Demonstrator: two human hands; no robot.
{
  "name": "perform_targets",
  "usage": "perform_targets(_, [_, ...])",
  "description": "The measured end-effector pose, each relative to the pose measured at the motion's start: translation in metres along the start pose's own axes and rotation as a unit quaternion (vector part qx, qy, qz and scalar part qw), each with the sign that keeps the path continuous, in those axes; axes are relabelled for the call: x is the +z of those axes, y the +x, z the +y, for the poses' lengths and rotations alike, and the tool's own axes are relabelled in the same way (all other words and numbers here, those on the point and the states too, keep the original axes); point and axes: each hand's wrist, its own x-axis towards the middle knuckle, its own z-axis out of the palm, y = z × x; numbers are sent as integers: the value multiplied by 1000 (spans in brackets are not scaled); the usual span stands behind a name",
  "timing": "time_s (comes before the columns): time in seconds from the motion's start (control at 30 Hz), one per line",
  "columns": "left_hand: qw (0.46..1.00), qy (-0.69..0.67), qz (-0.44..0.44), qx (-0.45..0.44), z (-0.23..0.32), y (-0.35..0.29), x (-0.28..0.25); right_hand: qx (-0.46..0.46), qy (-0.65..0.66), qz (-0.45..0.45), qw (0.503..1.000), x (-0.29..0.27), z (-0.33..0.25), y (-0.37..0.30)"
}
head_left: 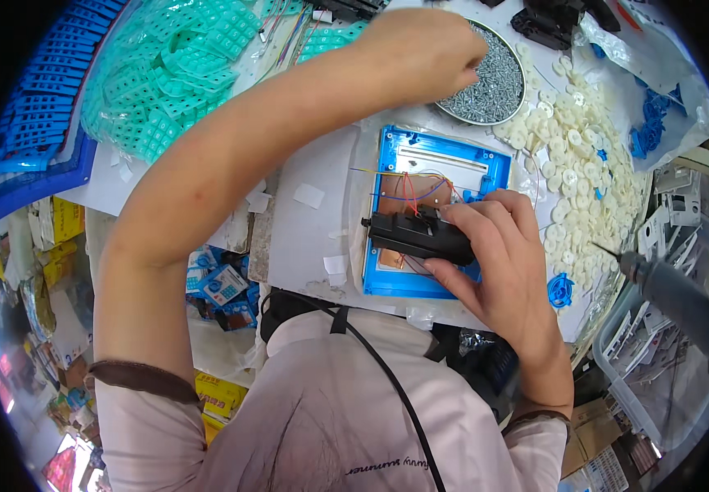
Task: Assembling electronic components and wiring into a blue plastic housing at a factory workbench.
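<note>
My left hand (424, 53) reaches over the left rim of a round bowl (522, 86) of small silver screws (486, 86). Its fingers are curled together at the screws; whether a screw is between them I cannot make out. Below, a shallow blue plastic casing (383, 283) lies on the table, with a brown circuit board (408, 197) and thin coloured wires (408, 176) inside. My right hand (506, 266) grips a long black plastic part (416, 235) over the lower half of the casing, fingers above and thumb below. Red wires run up to it.
At right stands an electric screwdriver (674, 291), its bit pointing toward a spread of cream plastic discs (572, 156). Mint-green keypad sheets (170, 82) pile at upper left, beside rows of blue parts (43, 98). A clear bin (617, 344) holds white frames, lower right.
</note>
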Motion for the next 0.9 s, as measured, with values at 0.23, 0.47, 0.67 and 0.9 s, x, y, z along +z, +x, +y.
perform_targets(0.23, [967,-223,-69,99,26,-23,-35,-8,8,14,1000,4,7,-4])
perform_targets(0.47, [958,-237,-130,97,43,-92,-64,-3,8,1,1000,2,6,-2])
perform_targets(0.67, [971,-229,-56,-50,34,-102,-73,-27,-21,36,999,6,7,-4])
perform_targets(0.9, [964,-254,30,-71,40,-125,-45,-14,97,24,995,-27,22,13])
